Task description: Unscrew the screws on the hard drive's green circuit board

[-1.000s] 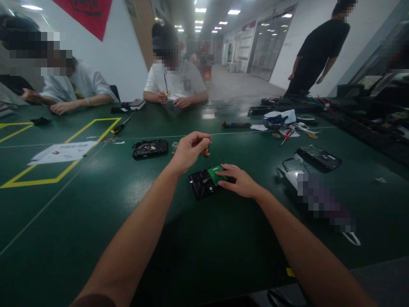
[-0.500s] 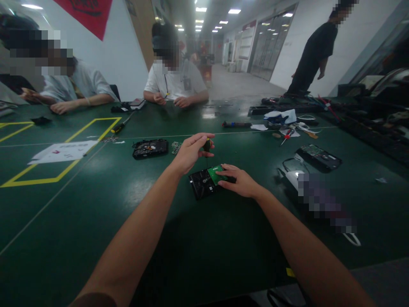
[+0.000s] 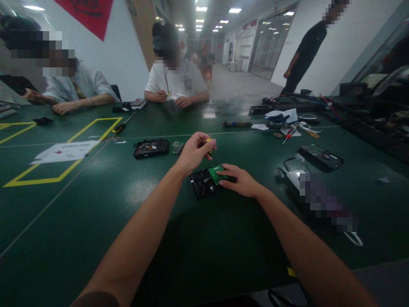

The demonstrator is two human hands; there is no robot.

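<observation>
A black hard drive (image 3: pixel 203 183) with a green circuit board (image 3: pixel 217 173) on top lies on the green table (image 3: pixel 96 213) in front of me. My left hand (image 3: pixel 193 152) is closed around the yellow-and-black handle of a small screwdriver (image 3: pixel 208 149), which stands upright with its tip on the drive. My right hand (image 3: pixel 240 181) lies on the drive's right side, fingers pressed flat on the green board, steadying it.
A second opened drive (image 3: pixel 151 148) and a small board (image 3: pixel 177 147) lie further back left. Another drive (image 3: pixel 320 156), cables and tools sit at right. Papers (image 3: pixel 64 152) lie in a yellow-taped box. Two seated people work across the table; one person stands at back right.
My left hand has rolled the screwdriver handle between its fingers in place. The right hand stays on the drive. The standing person has shifted left.
</observation>
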